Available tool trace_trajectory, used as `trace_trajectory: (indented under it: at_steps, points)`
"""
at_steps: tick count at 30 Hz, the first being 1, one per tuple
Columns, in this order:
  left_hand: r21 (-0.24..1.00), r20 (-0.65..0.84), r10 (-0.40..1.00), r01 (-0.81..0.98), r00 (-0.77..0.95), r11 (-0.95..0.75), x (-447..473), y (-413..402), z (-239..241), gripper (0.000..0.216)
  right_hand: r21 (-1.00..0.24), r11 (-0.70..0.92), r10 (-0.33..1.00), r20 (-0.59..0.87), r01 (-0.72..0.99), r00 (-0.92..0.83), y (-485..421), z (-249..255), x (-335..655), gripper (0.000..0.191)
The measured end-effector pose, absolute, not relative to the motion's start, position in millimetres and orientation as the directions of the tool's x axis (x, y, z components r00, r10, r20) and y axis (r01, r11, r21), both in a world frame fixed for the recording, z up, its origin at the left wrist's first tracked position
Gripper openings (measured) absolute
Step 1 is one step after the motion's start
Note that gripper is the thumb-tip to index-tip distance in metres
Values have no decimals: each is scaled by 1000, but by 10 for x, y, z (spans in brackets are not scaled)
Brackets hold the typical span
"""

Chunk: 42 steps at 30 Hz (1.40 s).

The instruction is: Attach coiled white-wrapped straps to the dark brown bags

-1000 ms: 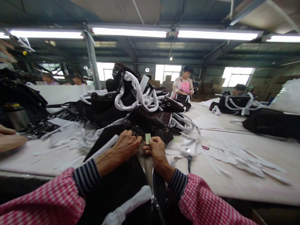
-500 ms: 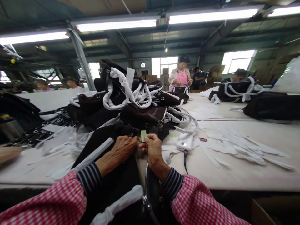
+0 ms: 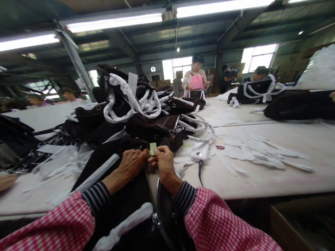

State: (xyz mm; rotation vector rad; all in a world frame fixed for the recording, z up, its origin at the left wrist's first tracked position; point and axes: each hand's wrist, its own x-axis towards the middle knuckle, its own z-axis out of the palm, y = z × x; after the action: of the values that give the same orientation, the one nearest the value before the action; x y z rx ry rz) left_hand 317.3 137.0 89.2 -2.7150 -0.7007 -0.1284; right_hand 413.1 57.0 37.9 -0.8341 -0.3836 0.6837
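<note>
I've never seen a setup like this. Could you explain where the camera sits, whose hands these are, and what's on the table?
There is no machine here: these are a person's own bare hands, seen from a camera worn on that person's head, looking forward and down. The right hand pinches a small pale green slip. The left hand is beside it, fingers bent over a dark bag; what its fingertips grip is hidden. On the table, a pile of dark bags with white-wrapped handles rises ahead. To the right lie a white device with a dark cable and loose white strips.
</note>
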Motion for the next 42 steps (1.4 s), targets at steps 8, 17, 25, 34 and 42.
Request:
trace_trajectory:
  at_steps: [8, 17, 25, 34, 42]
  points:
    - [-340, 142, 408, 431, 902, -836, 2989, 1299, 1043, 27, -809, 458, 680, 52, -368, 731, 577, 401, 4127, 15]
    - [-27, 50, -17, -15, 999, -1000, 2799, 1389, 1179, 24, -844, 400, 673, 7, -357, 740, 596, 460, 4121, 13]
    - [-51, 77, 19, 23, 997, -998, 2595, 1567, 1057, 32, -841, 438, 689, 87, -318, 719, 588, 409, 4153, 29]
    - [-238, -17, 148, 140, 989, -961, 2806, 1506, 1138, 45, -844, 433, 682, 76, -318, 727, 589, 413, 4146, 32]
    - [-273, -43, -13, -24, 999, -962, 2875, 1563, 1145, 27, -924, 351, 718, 161, -153, 677, 561, 429, 4174, 27]
